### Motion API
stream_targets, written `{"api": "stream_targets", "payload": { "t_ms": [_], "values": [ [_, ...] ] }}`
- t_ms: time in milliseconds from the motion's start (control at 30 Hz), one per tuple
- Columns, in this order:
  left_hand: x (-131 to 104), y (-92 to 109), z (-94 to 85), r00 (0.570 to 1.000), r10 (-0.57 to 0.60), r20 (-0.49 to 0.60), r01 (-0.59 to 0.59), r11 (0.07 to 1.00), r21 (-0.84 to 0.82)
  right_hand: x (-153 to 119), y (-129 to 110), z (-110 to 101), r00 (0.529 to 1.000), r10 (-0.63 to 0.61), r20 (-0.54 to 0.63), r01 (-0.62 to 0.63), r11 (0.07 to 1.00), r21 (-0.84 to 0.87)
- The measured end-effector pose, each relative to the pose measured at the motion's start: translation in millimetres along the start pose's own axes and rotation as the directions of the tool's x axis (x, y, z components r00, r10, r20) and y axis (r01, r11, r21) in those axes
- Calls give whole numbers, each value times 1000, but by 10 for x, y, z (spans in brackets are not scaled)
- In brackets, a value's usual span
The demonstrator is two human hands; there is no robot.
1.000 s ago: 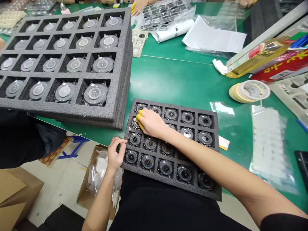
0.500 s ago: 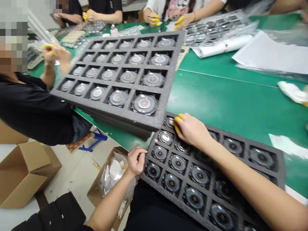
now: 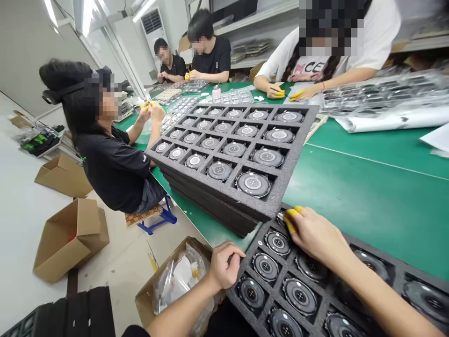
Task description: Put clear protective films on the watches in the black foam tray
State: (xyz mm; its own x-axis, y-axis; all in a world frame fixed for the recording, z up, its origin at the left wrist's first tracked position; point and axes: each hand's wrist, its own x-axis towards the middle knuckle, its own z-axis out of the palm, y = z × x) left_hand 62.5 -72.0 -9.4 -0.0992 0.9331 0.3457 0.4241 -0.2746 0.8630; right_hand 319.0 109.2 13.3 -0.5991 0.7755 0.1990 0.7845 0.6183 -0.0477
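Note:
A dark grey foam tray [image 3: 253, 238] lies at the table's near edge and holds round black watch backs [image 3: 265, 266] in square pockets. My right hand [image 3: 315, 231], with yellow finger cots, reaches into the far left corner pocket. Its fingers are pinched on the watch back [image 3: 280, 216] there, mostly hidden by the hand. At the tray's left edge is my left hand [image 3: 226, 267], fingers curled and closed, fingertips against the foam. A stack of similar foam trays [image 3: 224, 187] stands just beyond, its top tray filled with round watch backs [image 3: 253, 183].
Co-workers sit around the green table [image 3: 368, 187], one at the left on a blue stool [image 3: 163, 220]. Clear plastic trays [image 3: 382, 98] and a white roll [image 3: 393, 122] lie at the far right. Cardboard boxes [image 3: 87, 224] and a box with plastic bags [image 3: 182, 281] stand on the floor.
The view has tilted up and turned left, so things sit lower and farther right. My right hand stays at the corner pocket, and my left hand stays by the tray edge.

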Motion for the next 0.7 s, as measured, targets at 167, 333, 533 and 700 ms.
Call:
{"api": "stream_targets", "payload": {
  "t_ms": [167,333,533,700],
  "values": [
    [8,37,-34,999,-39,31,39,999,13,-45,-55,-15,998,37,-43,-39,998,-43],
    [42,51,-29,996,-72,53,71,997,20,-11,-38,-89,999,41,-6,-41,999,-28],
    [90,110,-58,993,-73,96,70,997,36,-27,-86,-126,1000,3,-12,-3,1000,4],
    [124,118,-53,992,-69,105,63,997,54,128,-173,-180,998,65,26,-64,998,-14]
  ]
}}
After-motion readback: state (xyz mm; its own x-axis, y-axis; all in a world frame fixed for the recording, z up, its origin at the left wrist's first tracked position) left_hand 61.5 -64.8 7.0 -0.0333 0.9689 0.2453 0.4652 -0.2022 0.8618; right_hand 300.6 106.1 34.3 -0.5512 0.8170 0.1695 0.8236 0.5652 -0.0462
